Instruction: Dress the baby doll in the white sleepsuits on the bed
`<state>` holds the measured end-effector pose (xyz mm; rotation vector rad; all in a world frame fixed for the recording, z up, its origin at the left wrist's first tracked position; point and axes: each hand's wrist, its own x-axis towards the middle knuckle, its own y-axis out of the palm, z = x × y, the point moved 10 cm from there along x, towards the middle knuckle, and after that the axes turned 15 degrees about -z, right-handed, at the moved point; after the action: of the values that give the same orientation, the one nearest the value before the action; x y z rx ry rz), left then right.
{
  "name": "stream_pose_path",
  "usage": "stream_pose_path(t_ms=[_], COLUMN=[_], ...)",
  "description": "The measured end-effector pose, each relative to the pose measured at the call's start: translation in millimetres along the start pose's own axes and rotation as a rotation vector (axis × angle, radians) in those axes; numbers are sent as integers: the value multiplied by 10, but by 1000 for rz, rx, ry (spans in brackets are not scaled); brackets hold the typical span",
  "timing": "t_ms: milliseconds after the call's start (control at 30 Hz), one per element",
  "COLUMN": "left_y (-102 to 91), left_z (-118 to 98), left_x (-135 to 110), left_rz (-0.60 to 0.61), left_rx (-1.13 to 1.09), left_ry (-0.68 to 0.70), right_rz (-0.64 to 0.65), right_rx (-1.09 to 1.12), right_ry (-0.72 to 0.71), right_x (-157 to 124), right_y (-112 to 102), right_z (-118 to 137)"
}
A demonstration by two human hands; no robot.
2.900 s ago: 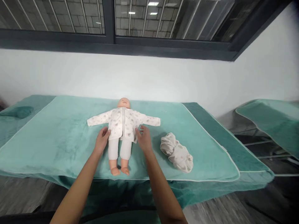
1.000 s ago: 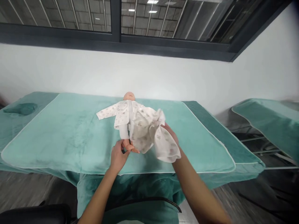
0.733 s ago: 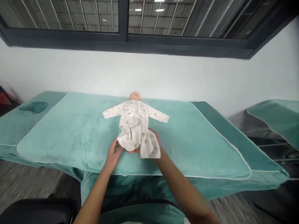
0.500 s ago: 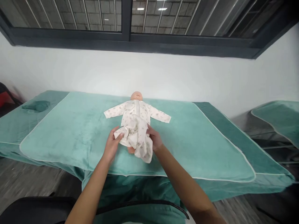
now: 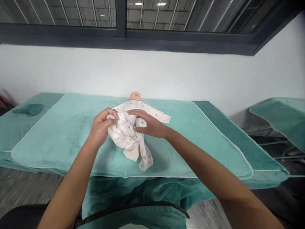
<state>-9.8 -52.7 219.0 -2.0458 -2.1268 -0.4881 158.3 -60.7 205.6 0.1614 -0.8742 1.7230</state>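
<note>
The left hand [image 5: 98, 128] pinches the upper edge of a bunched white garment [image 5: 127, 138] between thumb and fingers, near the doll's middle. The right hand [image 5: 152, 125] comes in from the opposite side, its thumb and fingers wide apart against the cloth; whether they grip any cannot be told. The garment, printed with small motifs, gathers in folds in front of the doll [image 5: 135, 95], covering most of its body and legs, with one narrow part hanging down past them. The doll lies on its back in a matching jacket [image 5: 156, 113], one sleeve stretched out to its right-hand side in view. Under the doll spreads a green bed [image 5: 197, 146]. Beyond its head rise a white wall [image 5: 152, 73] and a dark-framed window [image 5: 71, 35].
</note>
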Motion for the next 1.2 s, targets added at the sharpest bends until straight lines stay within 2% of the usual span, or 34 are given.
stream_pose_path(t_ms=[67, 200, 267, 367, 433, 500, 533, 600, 633, 733, 767, 833, 900, 933, 1000, 1133, 1200], left_y=[55, -172, -304, -378, -258, -10, 119, 283, 302, 209, 174, 152, 189, 230, 322, 428, 398], left_z=[-138, -338, -389, -493, -565, -524, -451, -285, -227, -185, -186, -154, -71, -16, 104, 365, 430], left_x=[-6, 1, 16, 67, 80, 46, 13, -54, -72, -80, -77, -72, -76, -91, -142, -307, -336], left_rz=[43, -5, -30, -77, -62, 61, 149, 270, 274, 175, 149, 140, 158, 184, 253, 423, 433], left_rx=[-5, 112, 230, 484, 658, 757, 774, 758, 730, 514, 400, 180, 67, 58, 100, 214, 247], left_ry=[-15, 32, 70, 211, 364, 465, 471, 416, 376, 252, 201, 77, -34, -70, -101, -186, -232], right_rz=[87, 233, 199, 43, -43, -72, -64, -30, -12, 47, 92, 265, 428, 457, 388, 72, -1], right_rx=[-5, -26, -79, -166, -184, -165, -141, -75, -36, 86, 111, 113, 71, 55, 55, 119, 141], right_ry=[-54, -8, 34, 62, 48, 38, 40, 60, 75, 131, 151, 188, 209, 211, 203, 206, 237], right_x=[148, 273, 330, 452, 523, 563, 568, 548, 525, 430, 388, 267, 143, 116, 157, 322, 334], right_y=[112, 166, 62, -142, -198, -165, -127, -57, -40, -55, -47, 56, 178, 212, 197, -71, -175], right_z=[246, 456, 452, 397, 387, 396, 403, 415, 416, 383, 361, 316, 283, 277, 285, 257, 190])
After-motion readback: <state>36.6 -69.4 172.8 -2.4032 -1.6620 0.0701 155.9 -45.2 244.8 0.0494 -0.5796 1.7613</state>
